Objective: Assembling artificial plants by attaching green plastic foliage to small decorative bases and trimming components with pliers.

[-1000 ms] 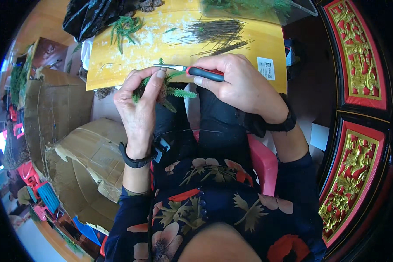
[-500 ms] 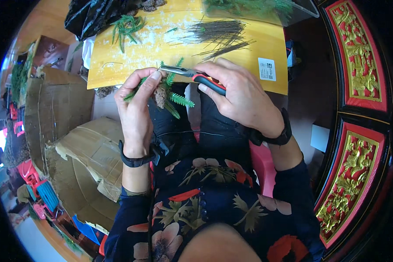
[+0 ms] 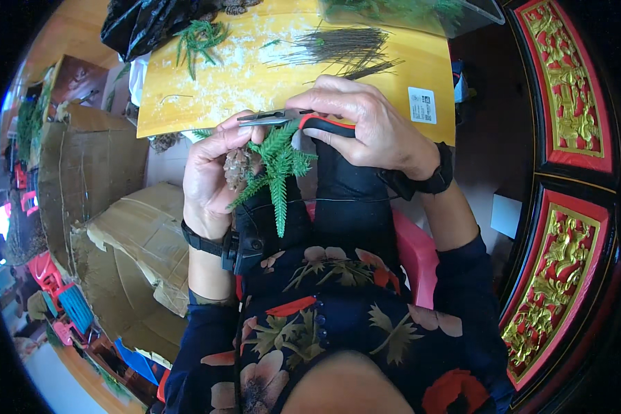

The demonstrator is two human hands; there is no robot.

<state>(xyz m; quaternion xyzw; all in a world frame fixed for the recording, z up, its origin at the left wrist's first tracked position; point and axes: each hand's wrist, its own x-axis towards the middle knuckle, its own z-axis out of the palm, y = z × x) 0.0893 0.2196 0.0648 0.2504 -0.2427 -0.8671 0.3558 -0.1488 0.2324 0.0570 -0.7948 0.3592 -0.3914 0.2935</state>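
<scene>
With clock directions taken from the centre of the view, a pine cone (image 3: 239, 168) is held at 10 o'clock, in front of the near edge of the yellow tabletop (image 3: 207, 96). It is grasped by the curled fingers of the left hand (image 3: 205, 169). Green fern-like sprigs (image 3: 279, 183) are spread against the cone's 3 o'clock side, their longest tip pointed toward 6 o'clock.

A pair of needle-nose pliers (image 3: 328, 126) is gripped by the red-and-black handles in the closed fingers of the right hand (image 3: 376, 124). Their nose is pointed toward 9 o'clock and brought to the left fingertips; whether a wire is pinched in the jaws cannot be told.

On the tabletop, dark thin wires (image 3: 348, 47) are piled between 12 and 1 o'clock, a heap of loose sprigs (image 3: 199, 45) is laid at 11, and a clear plastic bin (image 3: 448, 26) is set near 1. Torn cardboard (image 3: 141, 228) is seen at 9, and a gilded red carved panel (image 3: 562, 83) at 2.
</scene>
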